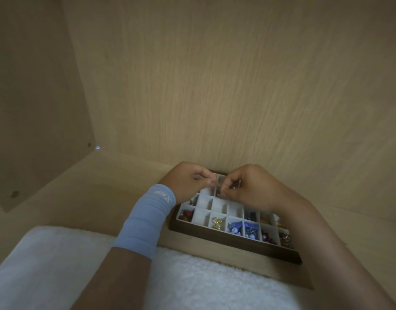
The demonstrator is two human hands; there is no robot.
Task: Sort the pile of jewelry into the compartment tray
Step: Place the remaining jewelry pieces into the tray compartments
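The pale wooden shelf [125, 186] is carrying a dark-framed compartment tray [237, 243] against the back panel [215, 97] — a white fleecy cloth [192, 283] is lying over its near edge.

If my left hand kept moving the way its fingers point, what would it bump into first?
Probably the right hand: the left hand points curled fingers straight at it, over the tray. Depth is unclear.

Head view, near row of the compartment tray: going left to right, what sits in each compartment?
red pieces → empty compartment → gold pieces → blue pieces → blue and silver pieces → dark red pieces → gold-brown pieces
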